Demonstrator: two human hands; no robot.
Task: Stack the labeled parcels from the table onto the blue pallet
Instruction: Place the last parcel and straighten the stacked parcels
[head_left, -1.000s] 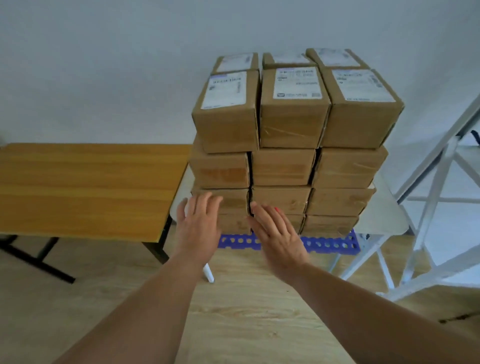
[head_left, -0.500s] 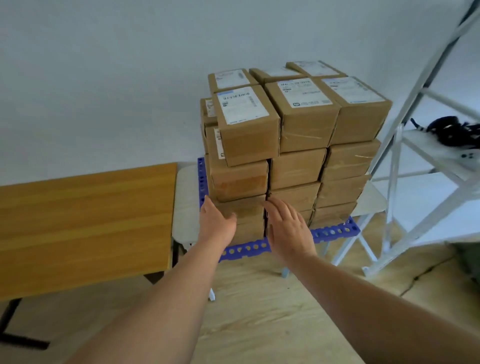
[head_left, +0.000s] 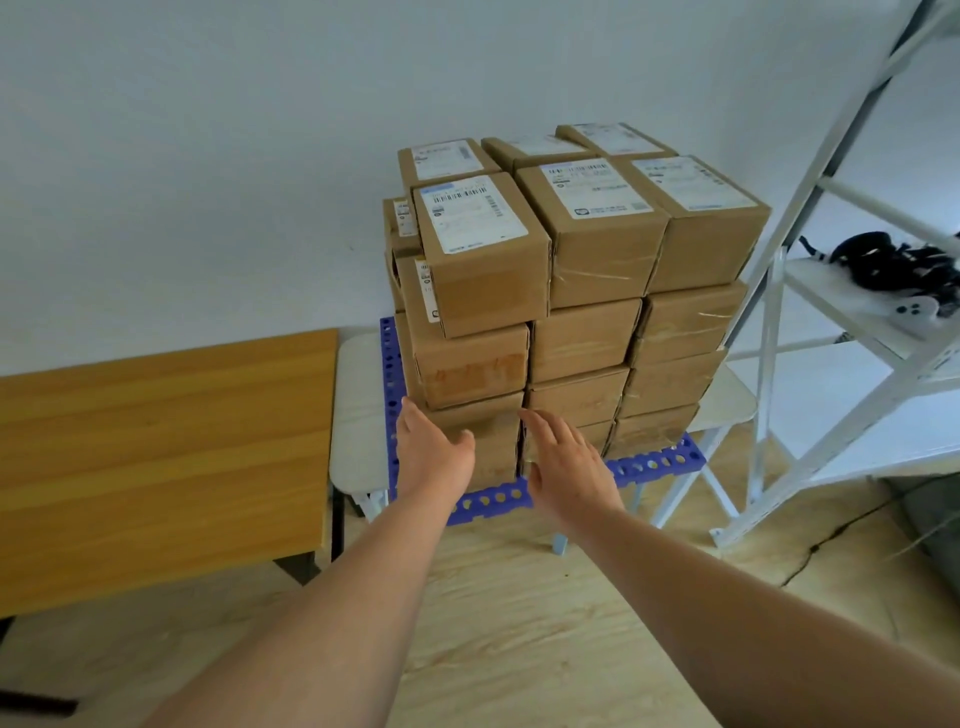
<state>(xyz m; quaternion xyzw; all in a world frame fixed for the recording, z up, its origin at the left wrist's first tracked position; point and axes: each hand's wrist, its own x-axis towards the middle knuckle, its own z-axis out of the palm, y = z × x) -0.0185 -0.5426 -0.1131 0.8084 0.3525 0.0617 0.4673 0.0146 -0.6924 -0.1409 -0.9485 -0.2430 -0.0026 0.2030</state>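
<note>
Since a second ago the viewpoint has been carried round to the left of the parcel stack (head_left: 571, 312), so that its left flank, hidden before, is now seen, and the left hand (head_left: 434, 457) has been slid from the front face of the lowest layers to the stack's near left corner. The right hand (head_left: 566, 467) has been kept flat against the front of the bottom parcels, just to the right of the left hand. Both hands are held wide, fingers straight, with nothing gripped; they seem to be pressing rather than holding. This is judged to be a squaring-up of the lower tiers, with the stacking itself probably finished or nearly so: the wooden table (head_left: 156, 457), well off to the left of the left hand, shows no parcel in the visible part. The parcels are all found on the blue pallet (head_left: 654, 462), whose front rail is seen directly below both hands. Above the left hand, the top-left parcel (head_left: 483, 249) overhangs the layer beneath, so an upward or inward shove there could be risky. Little room is left beyond the right hand, where a white rack (head_left: 769, 322) stands close beside the stack; open floor (head_left: 519, 623) lies behind the hands for withdrawal.
</note>
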